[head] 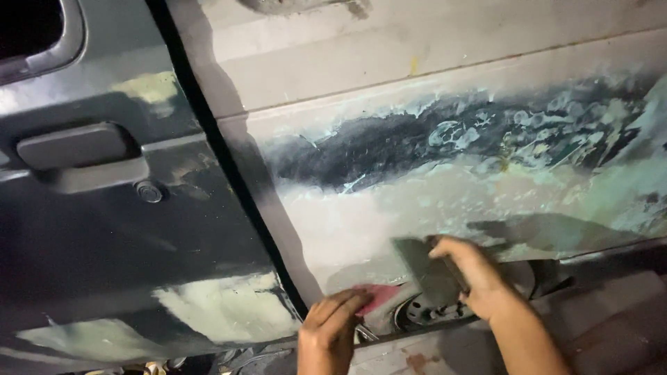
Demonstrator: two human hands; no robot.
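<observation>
Down at the bottom edge of the pale, filler-smeared rear body panel [389,229], both hands are working close together, just above the wheel arch. The right hand [479,278] has its fingers [445,248] clamped over the top of a flat grey metal spreader blade [424,267], held with its face against the panel. That flat-on grip looks to me like it's meant to drag the putty thin rather than dig into it. The left hand [333,326] sits lower, fingers curled together and pinching a small red plastic scraper card [379,295], which stays right under the blade, probably so it's ready to hand.

The panel itself is a patchwork: a whitish-green skim across the middle, and a dark sanded-through band [417,139] above it. To the left, past the black door gap [229,173], there's the dark green car door [104,229] with its grey recessed pull handle [76,149], a round keyhole [149,192] and a couple of pale filler patches [222,305] low down.

No labels, stickers or packaging anywhere that I can spot. Behind the hands you can just make out part of a wheel [427,312], mostly hidden.
</observation>
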